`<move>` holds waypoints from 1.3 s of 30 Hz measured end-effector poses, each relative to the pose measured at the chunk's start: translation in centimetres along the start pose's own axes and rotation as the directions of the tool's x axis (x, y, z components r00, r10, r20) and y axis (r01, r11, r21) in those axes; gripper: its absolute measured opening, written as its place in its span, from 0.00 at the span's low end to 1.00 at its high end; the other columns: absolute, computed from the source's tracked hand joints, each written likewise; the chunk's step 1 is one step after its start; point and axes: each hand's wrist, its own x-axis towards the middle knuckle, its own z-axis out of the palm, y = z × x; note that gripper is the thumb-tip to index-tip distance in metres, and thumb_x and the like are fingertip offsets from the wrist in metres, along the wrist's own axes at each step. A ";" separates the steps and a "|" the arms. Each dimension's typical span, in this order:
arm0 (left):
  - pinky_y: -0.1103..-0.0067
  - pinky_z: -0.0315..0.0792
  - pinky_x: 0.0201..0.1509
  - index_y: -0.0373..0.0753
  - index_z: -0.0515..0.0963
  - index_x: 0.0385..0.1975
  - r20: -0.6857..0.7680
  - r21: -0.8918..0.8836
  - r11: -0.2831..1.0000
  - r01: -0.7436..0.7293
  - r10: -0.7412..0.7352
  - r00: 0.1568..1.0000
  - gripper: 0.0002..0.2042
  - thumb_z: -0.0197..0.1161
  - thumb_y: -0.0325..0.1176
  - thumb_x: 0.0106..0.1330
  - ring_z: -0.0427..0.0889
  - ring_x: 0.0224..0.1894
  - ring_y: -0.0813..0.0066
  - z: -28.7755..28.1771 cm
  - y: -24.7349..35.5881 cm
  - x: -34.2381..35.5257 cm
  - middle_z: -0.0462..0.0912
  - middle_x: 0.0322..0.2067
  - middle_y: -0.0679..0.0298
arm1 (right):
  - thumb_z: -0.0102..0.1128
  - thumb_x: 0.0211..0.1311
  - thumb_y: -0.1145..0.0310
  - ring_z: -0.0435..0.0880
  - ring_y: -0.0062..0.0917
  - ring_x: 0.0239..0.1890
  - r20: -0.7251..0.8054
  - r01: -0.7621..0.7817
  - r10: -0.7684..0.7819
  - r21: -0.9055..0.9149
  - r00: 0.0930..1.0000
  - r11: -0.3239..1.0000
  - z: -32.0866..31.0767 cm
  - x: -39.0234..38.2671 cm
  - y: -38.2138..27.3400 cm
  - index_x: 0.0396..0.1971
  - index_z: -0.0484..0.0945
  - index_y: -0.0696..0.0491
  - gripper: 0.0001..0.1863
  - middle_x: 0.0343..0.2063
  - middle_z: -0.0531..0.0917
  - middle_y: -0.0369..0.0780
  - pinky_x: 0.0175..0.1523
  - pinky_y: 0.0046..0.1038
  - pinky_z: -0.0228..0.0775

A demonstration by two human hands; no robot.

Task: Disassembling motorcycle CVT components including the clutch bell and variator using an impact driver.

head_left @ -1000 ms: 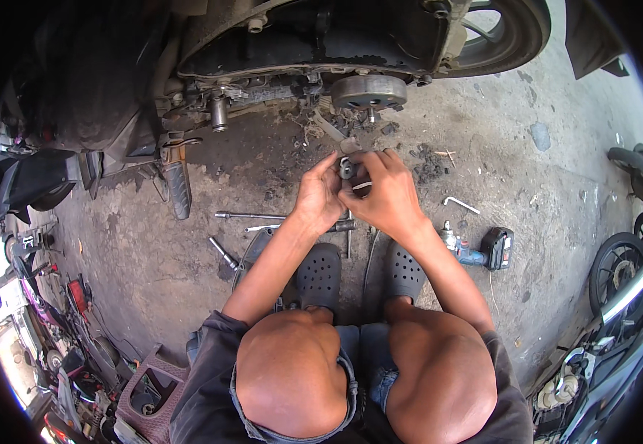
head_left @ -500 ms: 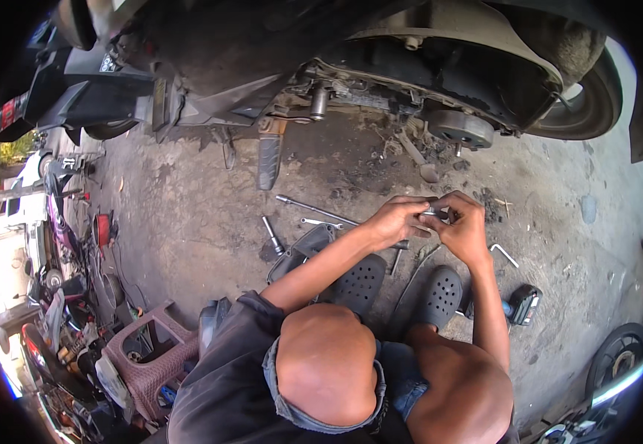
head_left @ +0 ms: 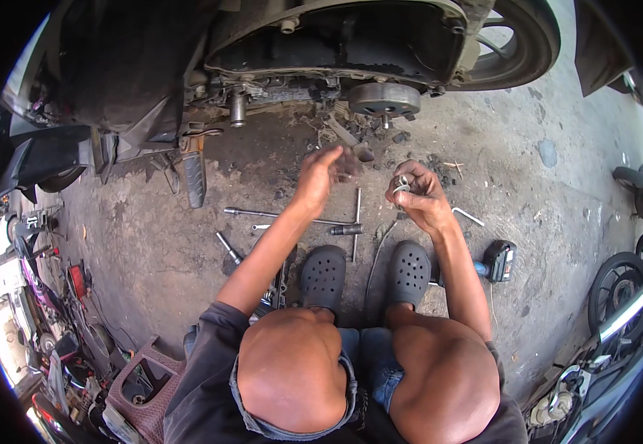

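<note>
My right hand (head_left: pixel 423 198) is closed on a small metal ring-shaped part (head_left: pixel 403 184), pinched between thumb and fingers; its exact kind is too small to tell. My left hand (head_left: pixel 321 177) is apart from it on the left, fingers stretched out and somewhat blurred, with nothing seen in them. Beyond the hands is a scooter with its side casing (head_left: pixel 336 55) uncovered. A round metal drum (head_left: pixel 384 100) with a short shaft sticks out below that casing. Further left, a shiny metal cylinder (head_left: pixel 238 111) points down from the scooter's side.
On the stained floor lie a long bar (head_left: pixel 284 217), a T-handle wrench (head_left: pixel 357 200), a socket tool (head_left: pixel 228 248) and a hex key (head_left: pixel 469 217). A cordless power tool (head_left: pixel 499 261) rests by my right forearm. At lower left stands a brownish plastic stool (head_left: pixel 144 385); wheels (head_left: pixel 617 292) lean at right.
My hands were together around a small metal part; now they are apart. The left hand has moved left and opened, while the right keeps the part. The view has shifted to the right.
</note>
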 end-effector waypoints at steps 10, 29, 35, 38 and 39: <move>0.58 0.64 0.61 0.28 0.57 0.62 0.022 -0.139 0.990 -0.003 0.006 1.000 0.44 0.60 0.61 0.59 0.69 0.57 0.53 2.6 2.7 6.0 0.66 0.55 0.41 | 0.57 0.60 0.48 0.60 0.17 0.21 -0.181 -0.109 0.192 0.387 0.965 0.916 -2.2 1.5 -1.7 0.37 0.73 0.53 0.21 0.19 0.62 0.28 0.21 0.18 0.50; 0.64 0.63 0.65 0.31 0.63 0.59 0.022 -0.199 0.978 -0.068 0.074 0.997 0.42 0.74 0.53 0.50 0.69 0.57 0.56 5.3 2.9 7.1 0.67 0.52 0.48 | 0.59 0.52 0.31 0.56 0.09 0.16 -0.498 -0.338 0.160 -0.290 0.852 0.895 -0.5 8.6 -4.5 0.31 0.66 0.46 0.30 0.20 0.61 0.28 0.17 0.13 0.39; 0.64 0.66 0.64 0.27 0.64 0.58 0.021 -0.130 0.984 -0.118 0.122 0.992 0.42 0.74 0.51 0.50 0.71 0.57 0.55 5.6 3.0 6.7 0.70 0.52 0.48 | 0.57 0.52 0.31 0.56 0.09 0.16 -0.452 -0.335 0.191 -0.264 0.871 0.904 -2.0 9.0 -4.5 0.36 0.66 0.45 0.31 0.21 0.62 0.28 0.17 0.13 0.40; 0.64 0.66 0.63 0.26 0.65 0.57 0.012 -0.111 0.983 -0.146 0.148 0.989 0.41 0.74 0.50 0.51 0.72 0.57 0.55 6.0 2.9 6.6 0.71 0.52 0.48 | 0.57 0.53 0.32 0.56 0.10 0.16 -0.429 -0.320 0.178 -0.286 0.886 0.904 -2.1 8.6 -4.7 0.37 0.67 0.47 0.31 0.22 0.62 0.29 0.17 0.14 0.40; 0.64 0.67 0.63 0.26 0.66 0.56 0.013 -0.113 0.985 -0.130 0.132 0.991 0.40 0.72 0.51 0.52 0.72 0.56 0.57 5.6 2.9 7.0 0.72 0.52 0.48 | 0.57 0.53 0.32 0.56 0.10 0.16 -0.458 -0.333 0.155 -0.339 0.875 0.880 -1.7 8.5 -4.6 0.36 0.68 0.48 0.32 0.22 0.63 0.29 0.17 0.15 0.40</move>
